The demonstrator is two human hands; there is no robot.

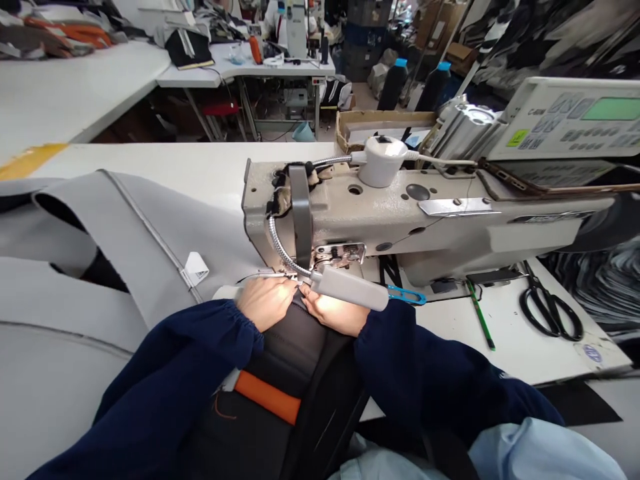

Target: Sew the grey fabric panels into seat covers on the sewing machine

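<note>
A beige industrial sewing machine (400, 207) stands on the white table (165, 167). Black fabric (290, 340) with an orange strip (267, 398) runs from my lap up under the needle area. My left hand (265, 301) lies flat on the fabric just left of the presser foot, fingers pressed down on it. My right hand (333, 313) presses the same fabric on the right, partly hidden by the grey gooseneck lamp head (350, 288). Both arms wear dark blue sleeves. The needle itself is hidden behind the lamp and hands.
Grey fabric (125, 227) with a white tag (197, 268) spreads to the left. Black scissors (550, 308), a green pencil (481, 315) and blue thread snips (406, 295) lie on the right. A control panel (570, 120) sits above the machine. Other worktables stand behind.
</note>
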